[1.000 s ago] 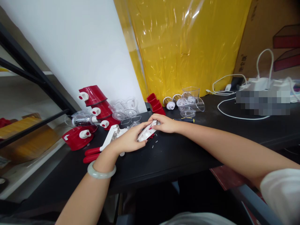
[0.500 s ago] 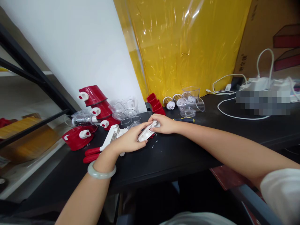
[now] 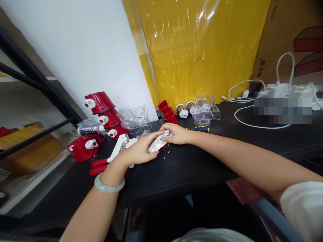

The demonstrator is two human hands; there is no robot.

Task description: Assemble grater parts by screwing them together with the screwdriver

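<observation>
My left hand (image 3: 139, 148) clasps the white plastic housing (image 3: 157, 144) at eight o'clock, fingers parted only by its width; my right hand (image 3: 177, 133) pinches its two o'clock end.

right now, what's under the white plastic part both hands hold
Red bits peek out beneath the white plastic part; it and the left hand cover the rest.

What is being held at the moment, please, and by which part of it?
A white part: the left hand grips its nearer, left end; the right hand, its farther, right end.
</observation>
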